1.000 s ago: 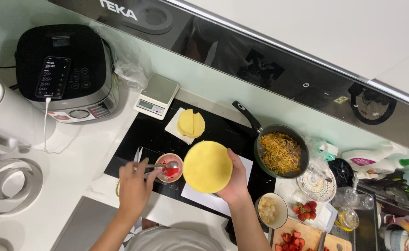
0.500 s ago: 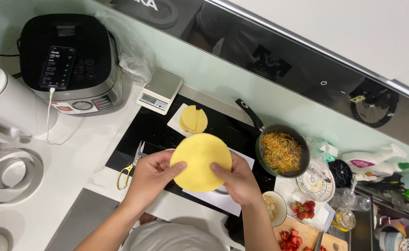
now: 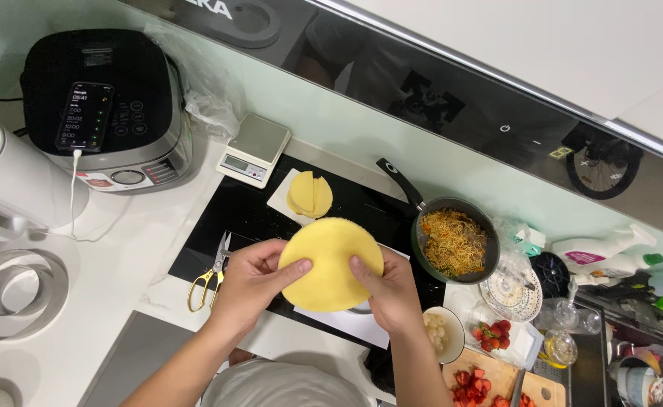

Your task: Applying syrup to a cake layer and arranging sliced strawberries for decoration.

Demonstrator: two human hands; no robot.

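Both hands hold a round yellow flat wrap [image 3: 330,260] above the black cooktop [image 3: 256,215]. My left hand [image 3: 252,279] grips its left edge with the thumb on top. My right hand [image 3: 388,290] grips the right edge the same way. The wrap hides the small bowl and most of the white paper [image 3: 346,322] beneath it. Behind the wrap, a white square plate [image 3: 282,197] carries folded yellow wrap pieces [image 3: 310,195].
A black pan of noodles [image 3: 453,243] sits right of the hands. Yellow-handled scissors [image 3: 211,273] lie at the left. A kitchen scale [image 3: 255,148], a black cooker [image 3: 105,105] with a phone on it, a bowl [image 3: 443,333], and cut strawberries on a board [image 3: 490,377] surround the area.
My left hand left the spoon in the small red-filled bowl and took the wrap's left edge. The wrap, held before by the right hand alone, is now held in both hands over the bowl.
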